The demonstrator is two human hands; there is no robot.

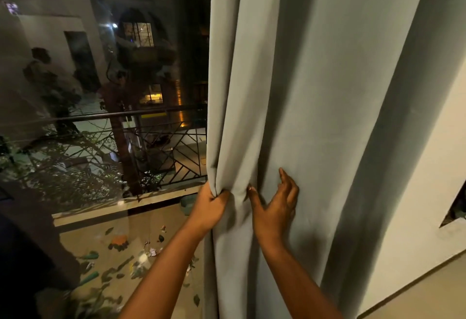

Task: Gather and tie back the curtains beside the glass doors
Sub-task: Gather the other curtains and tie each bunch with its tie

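Curtain (315, 117) hangs in big grey folds just right of the glass door (100, 117), with the left hand (210, 205) bunching its leading edge in a tight fist while the right hand (277, 202) lies spread, fingers loose, flat on the next fold and holding nothing. Honestly the risk I see is that only that one edge is pinched, so the wide folds further right could slump back out once the person starts pulling it together. No tie-back shows anywhere, so they may end up letting go to hunt for one.
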